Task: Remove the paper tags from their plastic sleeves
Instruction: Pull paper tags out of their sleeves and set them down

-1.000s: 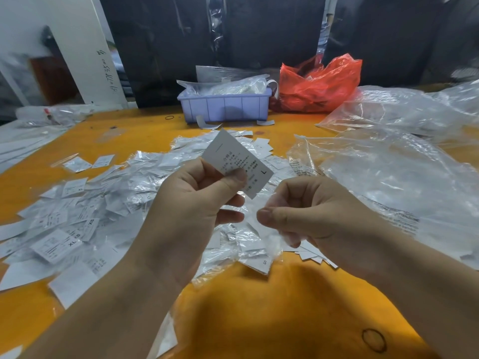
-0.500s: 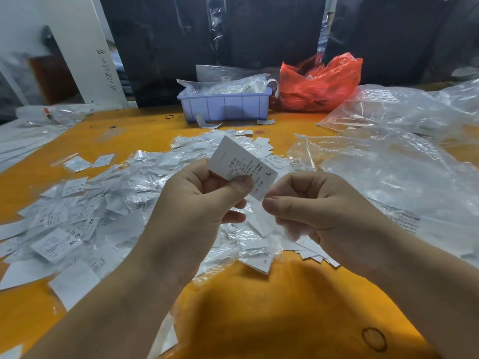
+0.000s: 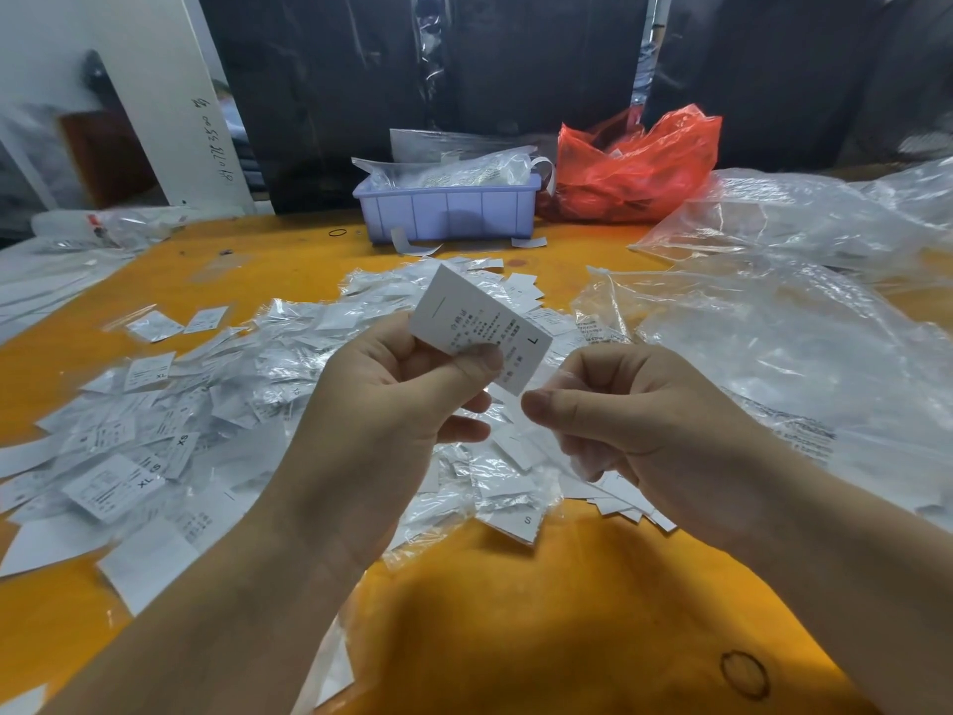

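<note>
paper tag (image 3: 466,322), white, printed with small text and a large "l", held tilted above the middle of the orange table (image 3: 541,627). pinched along its lower edge between thumb and curled fingers of the left hand (image 3: 392,405). right hand (image 3: 634,420) just beside the tag's lower right corner, fingers curled, thumb pressed toward forefinger, pinching a clear plastic sleeve (image 3: 549,376) that shows only faintly; cannot tell whether the sleeve yet touches the tag. underneath both hands, a wide heap of tags and sleeves (image 3: 206,405), some marked "xs", "xl" and "s", spread from the left side to the centre of the table. large crumpled clear bags (image 3: 784,343) lying to the right. further back, a pale purple bin (image 3: 448,214) stuffed with clear plastic, and touching its right end a red plastic bag (image 3: 639,167). behind these, dark plastic sheeting (image 3: 412,69); at far left, a leaning white board (image 3: 170,95) with handwriting along its edge.
</note>
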